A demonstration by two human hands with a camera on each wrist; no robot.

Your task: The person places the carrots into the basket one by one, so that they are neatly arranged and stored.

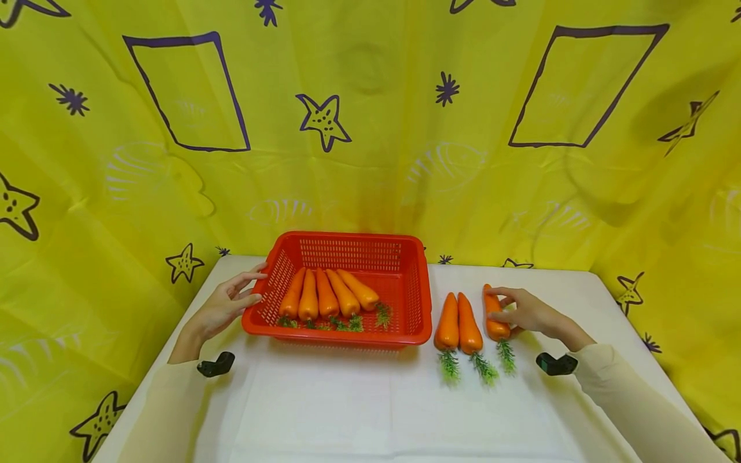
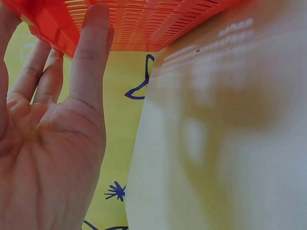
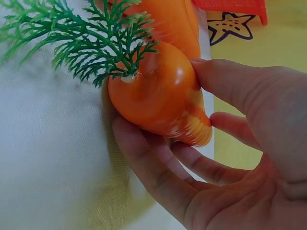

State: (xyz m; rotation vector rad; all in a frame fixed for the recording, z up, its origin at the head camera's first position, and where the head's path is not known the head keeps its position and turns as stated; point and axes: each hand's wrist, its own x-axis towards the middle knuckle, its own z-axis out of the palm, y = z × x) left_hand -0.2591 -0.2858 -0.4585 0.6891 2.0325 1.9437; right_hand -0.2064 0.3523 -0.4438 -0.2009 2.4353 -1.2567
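My left hand point(image 1: 220, 310) is at the left side of a red plastic basket point(image 1: 427, 302), its fairly straight fingers touching the rim and outer wall. Inside the basket several orange carrots lie side by side, green tops toward me. To the right of it, my right hand point(image 1: 534, 313) grips a carrot point(image 3: 148, 96) with thumb and fingers around its thick body. That carrot's leafy top point(image 3: 103, 40) points toward me. Just left of it, two more carrots, a left one point(image 1: 448, 325) and a right one point(image 1: 469, 328), lie close together on the table.
A white cloth covers the table point(image 1: 324, 411). Yellow curtains point(image 1: 370, 161) printed with starfish and fish surround it at the back and both sides. Dark wrist devices, a left one point(image 1: 216, 364) and a right one point(image 1: 557, 364), sit at the sleeve ends.
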